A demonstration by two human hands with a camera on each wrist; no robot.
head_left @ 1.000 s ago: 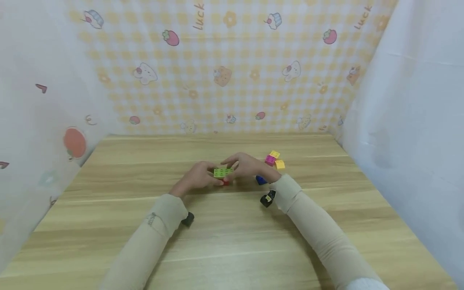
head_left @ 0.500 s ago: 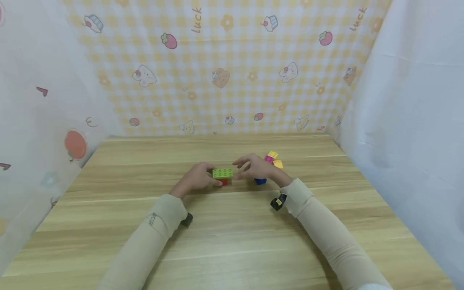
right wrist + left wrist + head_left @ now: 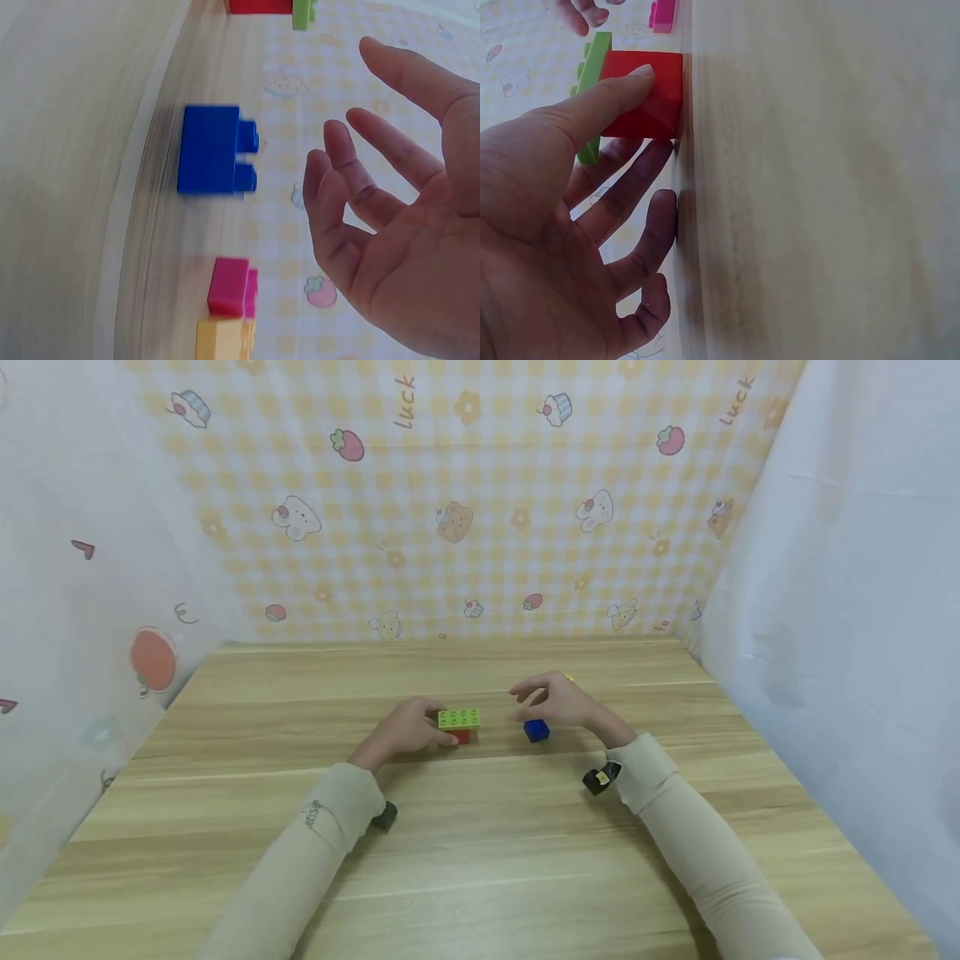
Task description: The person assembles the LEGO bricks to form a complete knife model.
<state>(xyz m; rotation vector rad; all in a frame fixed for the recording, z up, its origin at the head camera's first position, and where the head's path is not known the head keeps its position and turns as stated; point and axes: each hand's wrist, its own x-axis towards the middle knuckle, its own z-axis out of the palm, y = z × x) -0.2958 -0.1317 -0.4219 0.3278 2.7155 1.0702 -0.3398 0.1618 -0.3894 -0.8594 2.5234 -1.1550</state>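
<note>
A flat green brick (image 3: pixel 458 718) with studs on top sits on a red brick (image 3: pixel 641 94), which stands on the tabletop. My left hand (image 3: pixel 409 725) holds the red brick from the left, thumb on its near face and fingertips at the far side; the lower fingers are loosely bent. To the right, my right hand (image 3: pixel 561 700) hovers with relaxed fingers, holding nothing. A blue brick (image 3: pixel 536 730) lies just below it on the table, apart from the fingers. In the right wrist view, the blue brick's studs face the palm side.
Beyond the blue brick are a magenta brick (image 3: pixel 229 287) and a yellow brick (image 3: pixel 217 339), mostly covered by my right hand in the head view. The wooden table (image 3: pixel 465 860) meets a checked curtain (image 3: pixel 480 527) at the back.
My right hand has let go of the green brick and moved right, over beside the blue brick. My left hand stays at the red brick.
</note>
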